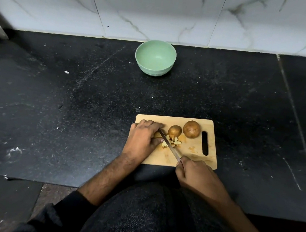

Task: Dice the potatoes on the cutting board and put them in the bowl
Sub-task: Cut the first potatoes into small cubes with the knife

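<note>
Tabletop: black speckled stone, running back to a white marbled wall.

Bowl: pale green, nothing in it, standing at the back near the wall, well apart from the board and straight beyond it.

Cutting board: light wood, at the near edge of the tabletop, handle slot on its right side.

Left hand: laid over the left part of the board, fingers curled down over a potato piece, pinning it; the piece is mostly hidden beneath the hand.

Right hand: at the board's near edge, fingers wrapped round the knife handle.

Whole potato: round, brown, uncut, far right of the board beside the slot.

Smaller potato: just left of the whole one, touching the cut pile; whether it is whole or halved cannot be told.

Knife: blade slanting from near right to far left, tip under the left fingertips, edge down among the cut pieces.

Diced pieces: small pale heap at board centre, on both sides of the blade.

Governing relation: the work lies between the hands, the left one nearer to it; the blade's long axis crosses the held piece diagonally. Judged stage: early, dicing under way, two potatoes yet to do.
</note>
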Available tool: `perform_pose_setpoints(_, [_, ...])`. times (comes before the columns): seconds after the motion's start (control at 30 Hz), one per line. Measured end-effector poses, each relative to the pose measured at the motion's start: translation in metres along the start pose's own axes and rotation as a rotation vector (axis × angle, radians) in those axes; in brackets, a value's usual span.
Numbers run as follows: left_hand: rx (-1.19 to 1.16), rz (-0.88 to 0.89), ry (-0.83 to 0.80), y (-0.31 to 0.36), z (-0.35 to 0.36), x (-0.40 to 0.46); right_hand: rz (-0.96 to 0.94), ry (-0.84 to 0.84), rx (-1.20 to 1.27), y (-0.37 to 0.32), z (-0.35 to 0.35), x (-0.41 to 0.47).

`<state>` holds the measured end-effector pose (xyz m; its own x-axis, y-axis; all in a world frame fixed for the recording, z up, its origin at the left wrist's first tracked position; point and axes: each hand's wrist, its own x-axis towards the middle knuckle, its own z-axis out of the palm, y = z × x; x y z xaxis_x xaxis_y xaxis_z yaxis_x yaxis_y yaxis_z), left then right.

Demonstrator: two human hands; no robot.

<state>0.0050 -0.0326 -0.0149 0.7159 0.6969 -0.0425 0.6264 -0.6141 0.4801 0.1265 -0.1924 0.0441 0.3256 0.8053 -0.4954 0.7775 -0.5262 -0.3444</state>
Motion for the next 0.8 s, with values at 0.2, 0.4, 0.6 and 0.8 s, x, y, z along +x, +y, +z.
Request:
perform_pose_setpoints(0.2, [-0.036,-0.074,0.042,-0.010,-0.006,-0.009,-0.022,-0.029,-0.027,-0.007,0.003,0.007])
perform_pose_setpoints(0.4, [-0.066,-0.153,0.054,-0.019,-0.009,-0.021,-0.056,-0.064,-0.058,-0.016,0.000,0.008])
perform_pose_setpoints(0.6, [-0.173,-0.205,0.040,-0.020,-0.010,-0.028,-0.086,-0.061,-0.066,-0.023,0.006,0.012])
perform_pose_setpoints(0.8, [-0.179,-0.227,0.071,-0.017,-0.010,-0.026,-0.115,-0.051,-0.085,-0.024,0.008,0.012])
